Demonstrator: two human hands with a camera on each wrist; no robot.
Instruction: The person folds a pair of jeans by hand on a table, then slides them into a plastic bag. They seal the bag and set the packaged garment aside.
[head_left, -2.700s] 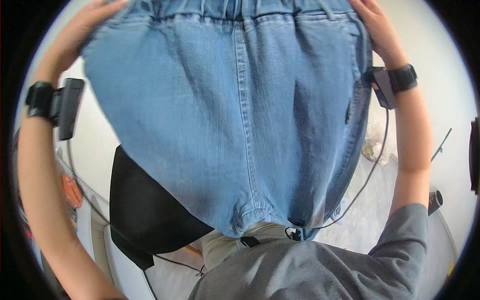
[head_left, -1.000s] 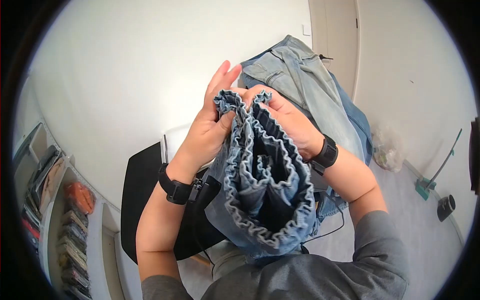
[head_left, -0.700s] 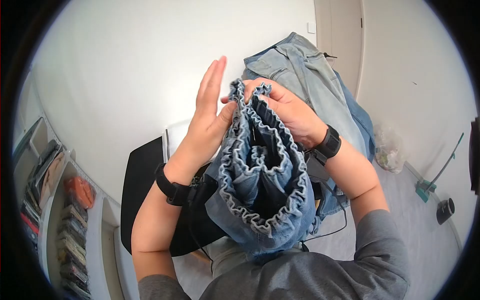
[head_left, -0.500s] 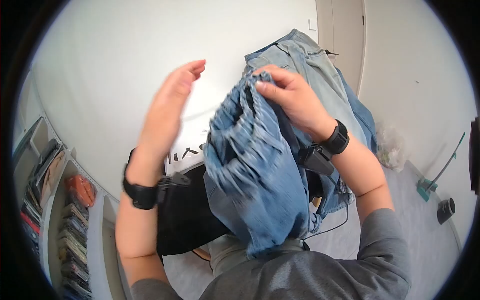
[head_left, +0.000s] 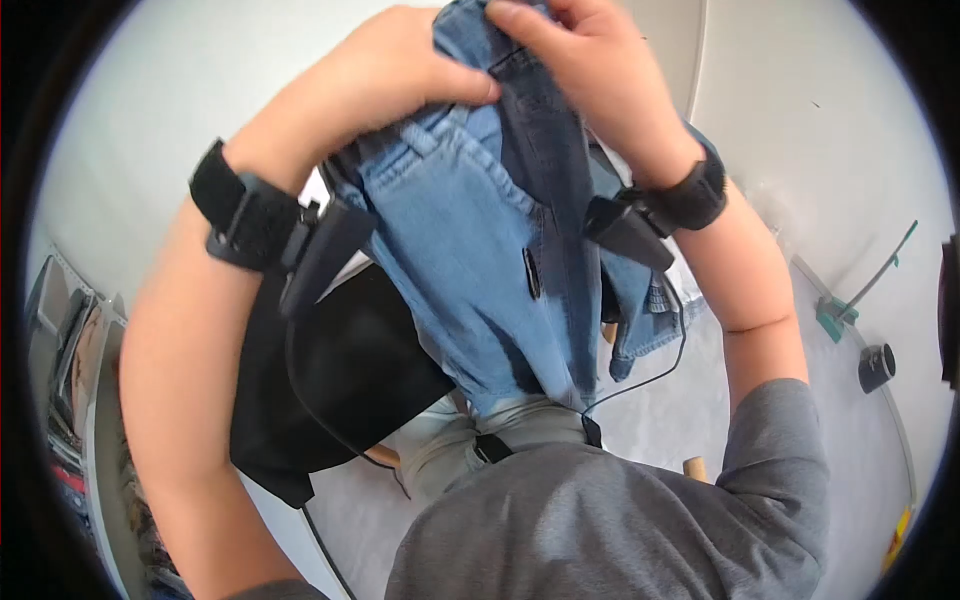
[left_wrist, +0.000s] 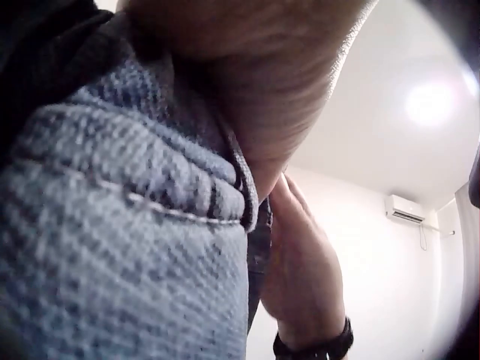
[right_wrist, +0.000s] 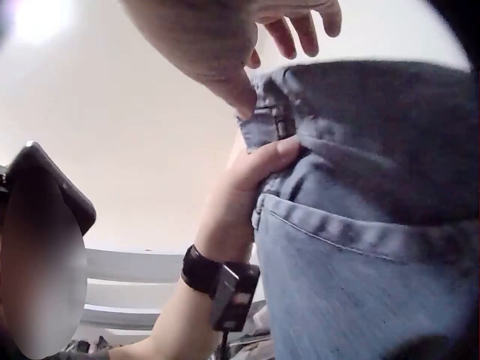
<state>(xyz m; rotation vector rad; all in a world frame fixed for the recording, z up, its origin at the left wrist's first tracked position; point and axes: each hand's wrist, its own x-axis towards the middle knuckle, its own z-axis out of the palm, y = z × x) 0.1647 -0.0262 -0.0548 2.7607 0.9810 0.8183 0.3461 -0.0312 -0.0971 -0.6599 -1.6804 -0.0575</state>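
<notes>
Light blue jeans hang bunched in front of the torso in the head view. My left hand grips their upper part, its thumb over the cloth. In the right wrist view that thumb lies beside a belt loop on the denim. My right hand is at the top edge; the right wrist view shows its thumb touching the waistband corner and the other fingers loose in the air. Denim and the left hand fill much of the left wrist view.
More denim hangs behind on the right. A black surface lies under the left forearm. Shelves with packed items stand at left; a green tool and a black cylindrical item stand at right. Cables hang from both wrist devices.
The jeans, first spread wide, were gathered at the waistband and are now raised and turned, pocket side showing. My left hand, free half a second ago, has come back onto the cloth.
</notes>
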